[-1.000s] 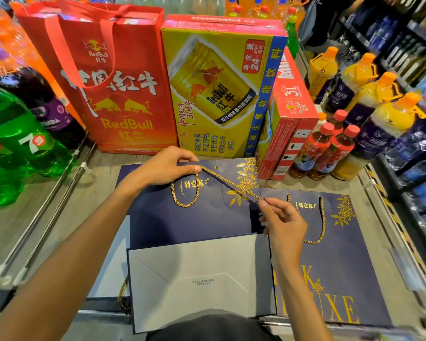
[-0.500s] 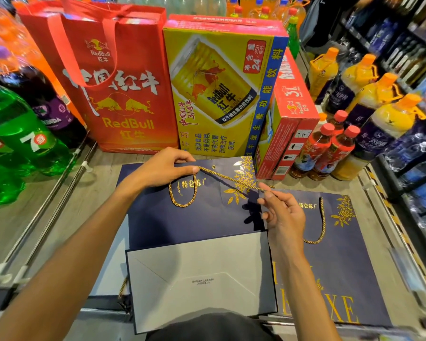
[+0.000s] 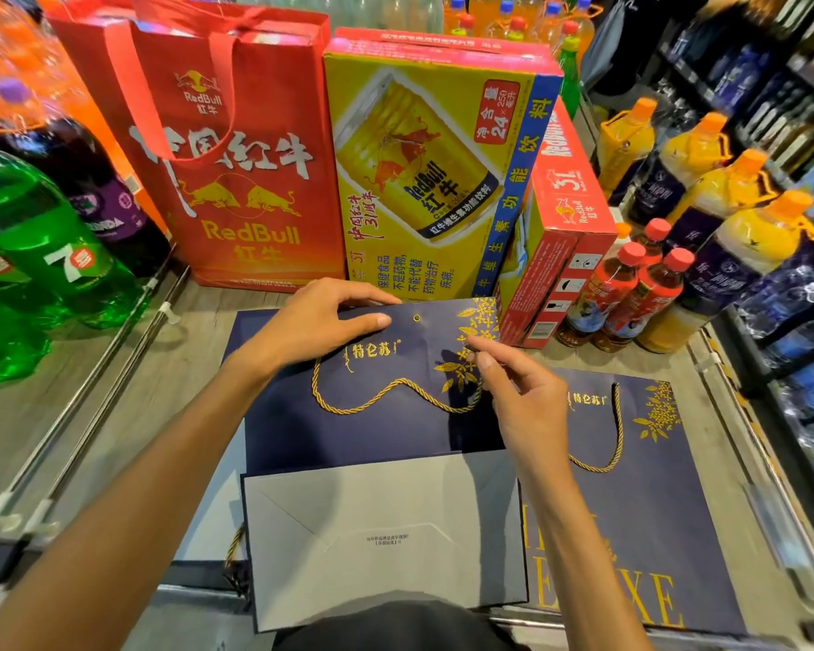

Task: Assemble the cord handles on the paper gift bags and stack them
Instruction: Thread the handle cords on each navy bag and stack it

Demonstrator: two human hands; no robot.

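- Base flap (image 3: 386, 533) of the navy gift bag (image 3: 358, 439) lies nearest us, grey side up, folded over the bag's lower part. The bag lies flat on the tabletop (image 3: 128, 415), mouth away from us.
- Paper judged light, stiff and quick to crease. We would hold it by the top edge, not the printed panel.
- Gold cord (image 3: 386, 392) lies slack in a wavy loop on the front panel. Judged soft and limp, so for threading we would take it close to its tip.
- Right grip (image 3: 522, 401): thumb and forefinger are closed together at the cord's right end, which we read as pinching it. The tip itself is hidden.
- Left grip (image 3: 316, 326): pinches the bag's top edge, thumb on the front, fingers over the rim.
- Eyelet (image 3: 417, 318) sits just beyond that thumb, with no cord through it.
- Left eyelet and the cord's left end are covered by the left grip, so we cannot tell whether that end is fixed.
- Second bag (image 3: 654, 486) lies just to the right, with a cord handle (image 3: 619, 429) on it. Its lettering is cut off below.
- Farthest: red carrier bag (image 3: 236, 180) and yellow carton (image 3: 424, 180), both upright.
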